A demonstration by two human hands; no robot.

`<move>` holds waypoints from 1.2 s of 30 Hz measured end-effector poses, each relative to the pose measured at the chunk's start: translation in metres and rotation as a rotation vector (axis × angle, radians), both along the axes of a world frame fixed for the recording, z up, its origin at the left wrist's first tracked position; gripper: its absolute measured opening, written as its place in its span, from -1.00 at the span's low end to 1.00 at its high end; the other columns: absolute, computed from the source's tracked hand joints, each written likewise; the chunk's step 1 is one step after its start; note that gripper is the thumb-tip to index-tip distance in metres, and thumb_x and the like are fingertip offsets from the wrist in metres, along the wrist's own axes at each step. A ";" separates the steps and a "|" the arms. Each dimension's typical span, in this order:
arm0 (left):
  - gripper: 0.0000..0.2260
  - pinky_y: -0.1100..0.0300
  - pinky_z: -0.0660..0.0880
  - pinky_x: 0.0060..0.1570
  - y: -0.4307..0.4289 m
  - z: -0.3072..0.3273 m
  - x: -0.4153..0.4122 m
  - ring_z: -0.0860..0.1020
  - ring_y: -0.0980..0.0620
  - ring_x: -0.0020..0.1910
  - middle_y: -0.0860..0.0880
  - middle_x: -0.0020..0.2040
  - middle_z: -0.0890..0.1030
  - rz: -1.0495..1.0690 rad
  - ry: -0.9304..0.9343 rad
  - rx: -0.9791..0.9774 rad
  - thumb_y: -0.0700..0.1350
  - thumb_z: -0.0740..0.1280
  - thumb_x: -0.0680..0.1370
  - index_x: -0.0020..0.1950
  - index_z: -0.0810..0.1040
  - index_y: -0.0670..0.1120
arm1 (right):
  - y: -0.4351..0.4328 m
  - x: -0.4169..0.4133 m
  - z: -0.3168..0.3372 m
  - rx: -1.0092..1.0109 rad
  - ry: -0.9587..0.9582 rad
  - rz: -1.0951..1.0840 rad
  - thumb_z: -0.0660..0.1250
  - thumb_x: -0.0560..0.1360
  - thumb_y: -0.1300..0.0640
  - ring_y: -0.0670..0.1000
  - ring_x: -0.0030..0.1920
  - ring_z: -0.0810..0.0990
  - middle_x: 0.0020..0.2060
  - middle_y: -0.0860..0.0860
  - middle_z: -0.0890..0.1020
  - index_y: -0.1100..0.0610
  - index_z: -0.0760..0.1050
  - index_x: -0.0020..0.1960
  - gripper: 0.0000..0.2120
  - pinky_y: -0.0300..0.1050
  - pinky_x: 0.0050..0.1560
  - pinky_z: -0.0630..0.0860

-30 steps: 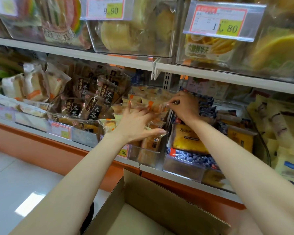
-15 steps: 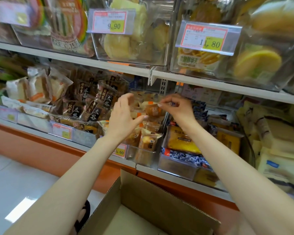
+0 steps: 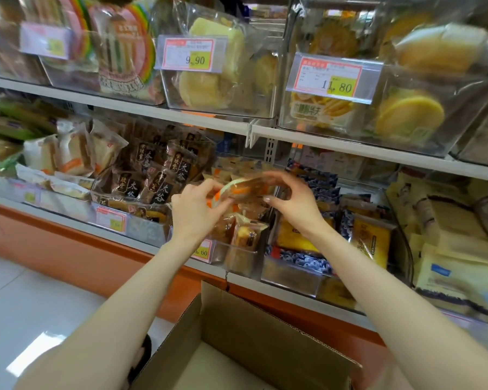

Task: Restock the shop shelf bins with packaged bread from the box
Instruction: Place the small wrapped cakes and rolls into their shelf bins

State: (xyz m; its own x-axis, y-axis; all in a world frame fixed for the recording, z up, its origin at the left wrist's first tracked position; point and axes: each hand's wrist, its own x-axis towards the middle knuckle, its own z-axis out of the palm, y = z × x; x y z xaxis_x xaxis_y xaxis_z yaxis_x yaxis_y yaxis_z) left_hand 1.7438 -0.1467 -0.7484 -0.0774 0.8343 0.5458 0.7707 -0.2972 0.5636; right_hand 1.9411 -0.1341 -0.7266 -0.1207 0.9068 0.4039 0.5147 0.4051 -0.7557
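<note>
Both my hands hold one small bread packet (image 3: 244,188), orange and clear, just above a clear shelf bin (image 3: 238,257) on the lower shelf. My left hand (image 3: 196,211) grips its left end and my right hand (image 3: 295,201) pinches its right end. The packet is blurred. More small cake packets (image 3: 244,233) stand upright in that bin below it. The open cardboard box (image 3: 251,333) sits low in front of me, under my forearms; its inside looks bare where it shows.
Dark brown packets (image 3: 158,178) fill the bin to the left, yellow and blueberry-print packets (image 3: 302,240) the bin to the right. An upper shelf (image 3: 265,130) carries clear bins of round yellow cakes with price tags. White tiled floor lies at the left.
Both hands have drawn back from the rear of the bin and come together on one packet, now lifted above the bin. The camera has moved closer to the shelf.
</note>
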 end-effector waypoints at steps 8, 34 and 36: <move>-0.77 0.49 0.45 -0.27 -0.008 0.014 -0.016 0.60 0.31 -0.17 0.06 -0.05 0.64 -0.358 -0.730 -0.360 -0.10 0.34 0.52 0.15 0.57 -0.10 | 0.015 0.007 0.001 -0.324 0.404 -0.036 0.39 0.48 0.08 0.04 0.18 0.54 0.21 0.01 0.53 0.00 0.38 0.31 -0.57 -0.02 0.20 0.49; -0.55 0.10 0.18 -0.06 -0.001 -0.009 0.013 0.43 -0.03 0.04 0.05 0.00 0.51 -0.223 0.480 0.047 0.15 0.51 0.28 0.00 0.48 -0.06 | -0.002 0.033 0.007 -0.318 0.490 0.087 0.49 0.28 0.14 0.03 0.06 0.60 0.07 0.05 0.61 0.12 0.51 0.15 -0.54 -0.12 -0.02 0.58; -0.51 0.06 0.26 -0.14 0.006 -0.018 0.015 0.50 -0.15 -0.08 -0.07 -0.09 0.54 -0.162 0.528 0.108 0.14 0.58 0.15 -0.10 0.52 -0.11 | -0.003 0.034 0.008 -0.318 0.520 0.127 0.47 0.34 0.27 0.02 0.03 0.62 0.01 0.01 0.63 0.09 0.49 0.12 -0.61 -0.15 -0.06 0.60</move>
State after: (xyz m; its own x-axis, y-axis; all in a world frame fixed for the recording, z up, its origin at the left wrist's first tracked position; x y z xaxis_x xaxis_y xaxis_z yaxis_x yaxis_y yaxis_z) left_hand 1.7590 -0.1409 -0.7660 0.3544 0.7499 0.5586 0.8795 -0.4703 0.0734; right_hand 1.9754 -0.1370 -0.7186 -0.0953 0.9839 0.1512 0.0093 0.1527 -0.9882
